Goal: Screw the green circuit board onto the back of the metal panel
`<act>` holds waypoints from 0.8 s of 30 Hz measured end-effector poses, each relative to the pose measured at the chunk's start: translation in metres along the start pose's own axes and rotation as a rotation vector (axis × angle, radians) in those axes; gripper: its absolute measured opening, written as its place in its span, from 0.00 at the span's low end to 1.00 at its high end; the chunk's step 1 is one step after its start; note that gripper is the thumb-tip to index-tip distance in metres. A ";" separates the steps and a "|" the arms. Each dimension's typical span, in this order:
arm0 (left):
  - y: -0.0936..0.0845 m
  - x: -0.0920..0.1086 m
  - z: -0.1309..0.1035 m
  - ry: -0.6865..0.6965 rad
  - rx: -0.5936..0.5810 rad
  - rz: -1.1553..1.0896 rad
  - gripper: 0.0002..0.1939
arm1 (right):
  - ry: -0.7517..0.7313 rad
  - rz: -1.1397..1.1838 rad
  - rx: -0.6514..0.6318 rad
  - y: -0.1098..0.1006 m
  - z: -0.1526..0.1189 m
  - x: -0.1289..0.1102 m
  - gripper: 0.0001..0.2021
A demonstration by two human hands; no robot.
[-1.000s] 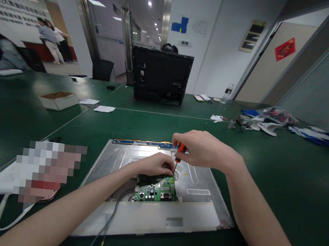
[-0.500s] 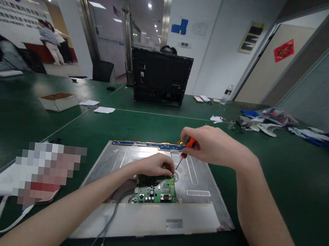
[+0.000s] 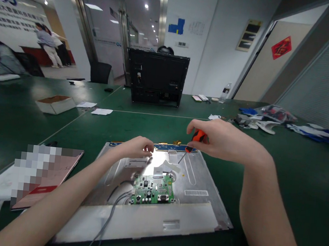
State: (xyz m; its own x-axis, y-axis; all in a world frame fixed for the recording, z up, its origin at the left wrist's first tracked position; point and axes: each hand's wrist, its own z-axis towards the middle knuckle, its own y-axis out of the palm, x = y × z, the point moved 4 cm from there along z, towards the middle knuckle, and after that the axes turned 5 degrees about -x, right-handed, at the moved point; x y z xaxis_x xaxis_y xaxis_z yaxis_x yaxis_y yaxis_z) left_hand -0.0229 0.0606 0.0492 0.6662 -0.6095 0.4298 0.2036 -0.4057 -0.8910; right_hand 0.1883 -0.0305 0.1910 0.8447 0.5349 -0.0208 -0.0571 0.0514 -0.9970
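Observation:
A screwdriver with an orange and black handle is gripped in my right hand; its thin shaft slants down and left over the metal back of a display panel. My left hand hovers above the panel's upper left part, fingers curled together; whatever they may hold is hidden. Below both hands, a green circuit board is mounted on the panel, with grey cables running from its left side toward me. A blue board strip lines the panel's far edge.
On the green table a black monitor housing stands at the back. To the left are an open box, papers and a pink item. A bottle and gloves lie toward the right.
My left hand has moved up and left, off the circuit board, which now shows fully. My right hand has lifted the screwdriver slightly up and right, its tip away from the board's edge.

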 end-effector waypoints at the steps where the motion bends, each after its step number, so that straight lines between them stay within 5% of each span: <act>1: 0.002 -0.004 -0.001 -0.031 -0.055 0.036 0.09 | 0.000 -0.003 -0.001 0.000 0.000 0.000 0.11; 8: 0.012 -0.010 -0.006 -0.121 -0.165 0.087 0.09 | -0.002 -0.001 0.011 -0.001 -0.001 0.002 0.12; 24: 0.023 0.013 -0.004 -0.110 -0.127 0.250 0.08 | -0.006 -0.005 0.026 -0.002 -0.005 0.002 0.12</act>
State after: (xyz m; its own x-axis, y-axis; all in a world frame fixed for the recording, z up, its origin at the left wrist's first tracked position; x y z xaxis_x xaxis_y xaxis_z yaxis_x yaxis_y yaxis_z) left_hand -0.0128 0.0406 0.0351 0.7599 -0.6262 0.1745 -0.0631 -0.3382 -0.9389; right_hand 0.1928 -0.0336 0.1925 0.8420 0.5392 -0.0152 -0.0669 0.0763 -0.9948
